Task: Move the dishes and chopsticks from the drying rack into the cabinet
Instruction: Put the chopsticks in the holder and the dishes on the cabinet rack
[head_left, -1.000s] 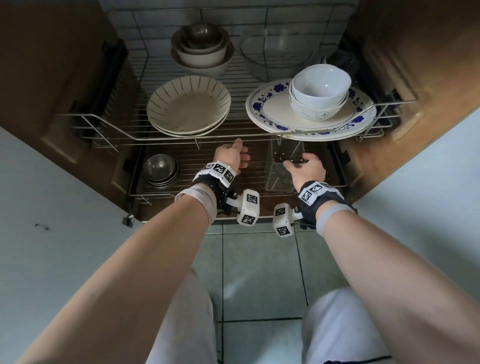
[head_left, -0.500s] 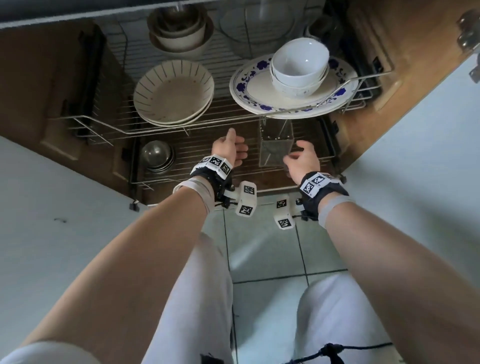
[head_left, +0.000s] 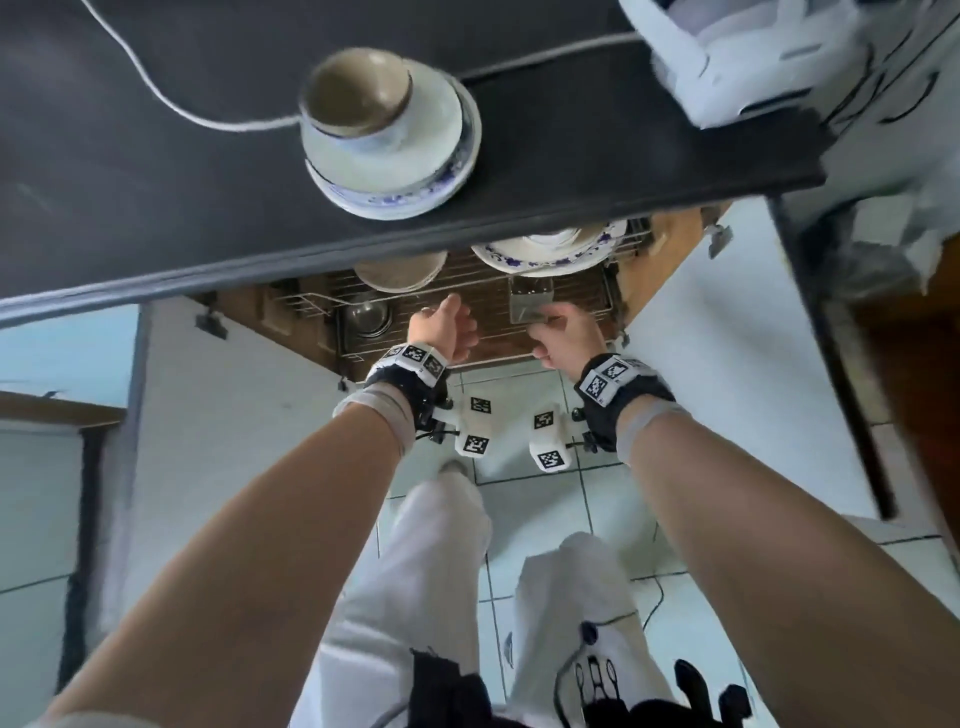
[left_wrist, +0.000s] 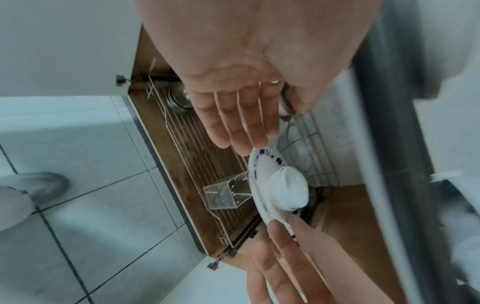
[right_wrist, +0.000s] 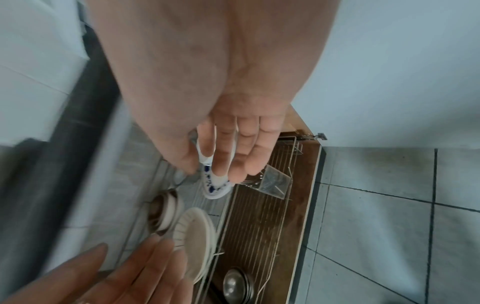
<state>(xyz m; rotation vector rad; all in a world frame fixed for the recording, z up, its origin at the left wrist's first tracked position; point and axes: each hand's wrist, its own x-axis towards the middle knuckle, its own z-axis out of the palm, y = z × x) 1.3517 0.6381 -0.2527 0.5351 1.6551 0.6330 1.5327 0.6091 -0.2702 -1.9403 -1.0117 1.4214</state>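
Countertop is the landmark: its dark slab runs across the top of the head view, and on it, near the front edge, stands 1 stack of dishes, a bowl with a brownish inside on white bowls and a blue-patterned plate. Those pieces are not yet stowed. Below the countertop's edge the cabinet stands open with wire shelves; a blue-rimmed plate carrying white bowls sits on its upper shelf, a clear cutlery holder on the lower shelf, and steel bowls further to the left. Both hands hang below the countertop in front of the cabinet, palms facing each other. The left hand shows straight, close-set fingers holding nothing; the right hand is likewise empty, fingers loosely extended near the holder. The coming move probably turns on this: the dish stack lies above and beyond both hands, up past the countertop's edge, slightly nearer the left hand. The stack's axis is upright, so a 2-handed lift from opposite sides of the bottom plate would suit it. No chopsticks can be made out in these views.
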